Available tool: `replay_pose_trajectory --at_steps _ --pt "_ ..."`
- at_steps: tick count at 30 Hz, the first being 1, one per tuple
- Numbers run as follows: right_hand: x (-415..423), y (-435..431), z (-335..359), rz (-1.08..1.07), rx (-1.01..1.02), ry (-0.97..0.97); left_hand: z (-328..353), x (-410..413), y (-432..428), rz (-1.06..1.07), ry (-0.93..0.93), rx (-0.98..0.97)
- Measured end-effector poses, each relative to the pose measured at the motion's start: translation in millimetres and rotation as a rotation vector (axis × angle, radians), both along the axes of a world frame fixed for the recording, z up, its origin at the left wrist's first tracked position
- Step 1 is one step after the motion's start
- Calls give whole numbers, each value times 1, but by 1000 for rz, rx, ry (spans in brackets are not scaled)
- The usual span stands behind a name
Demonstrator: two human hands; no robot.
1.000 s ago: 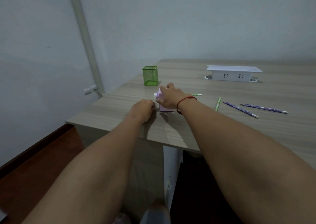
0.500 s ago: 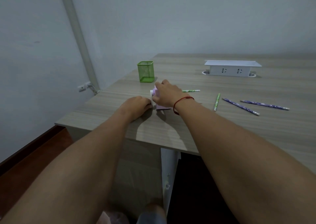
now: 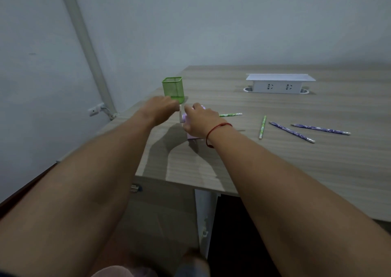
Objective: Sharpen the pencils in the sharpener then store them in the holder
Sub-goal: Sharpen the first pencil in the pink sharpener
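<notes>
The small pale-pink plastic box-shaped sharpener (image 3: 191,133) is sitting on the wood-grain laminate table (image 3: 275,160) near its front left corner, mostly hidden under the right hand (image 3: 200,120), which is wrapping over its top and gripping it. A thin white crank handle (image 3: 180,112) is sticking up at the sharpener's left side, and the left hand (image 3: 160,109) is curling its blurred fingers at that handle; whether they are actually pinching it is unclear. A green pencil with a white pattern (image 3: 230,114) is poking out from behind the right hand, lying flat. Just behind the left hand a square green wire-mesh holder (image 3: 173,89) is standing upright. To the right, three loose pencils are lying apart from the hands: one more green pencil (image 3: 262,127) and two purple patterned pencils (image 3: 292,132) (image 3: 320,129), making four pencils in all. A thin red string bracelet (image 3: 213,132) is circling the right wrist. Further back a long white rectangular plastic socket box (image 3: 279,83) is showing two outlets.
</notes>
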State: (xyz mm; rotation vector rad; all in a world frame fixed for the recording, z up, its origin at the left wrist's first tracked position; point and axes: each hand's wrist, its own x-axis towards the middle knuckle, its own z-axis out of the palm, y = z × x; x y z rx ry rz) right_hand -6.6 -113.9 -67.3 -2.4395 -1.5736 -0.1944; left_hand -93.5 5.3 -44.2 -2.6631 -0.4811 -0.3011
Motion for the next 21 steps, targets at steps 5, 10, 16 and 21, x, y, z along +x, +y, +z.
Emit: replay_pose_trajectory --at_steps 5,10,16,21 --pt "1 0 2 16 -41 0 0 -7 -7 21 -118 -127" --pt "-2 -3 3 22 -65 -3 2 -17 -24 9 -174 -129" --pt "-4 -5 2 11 -60 -23 3 -19 -25 60 -173 -126" --pt "-1 1 7 -10 -90 12 3 -23 -32 4 -202 -146"
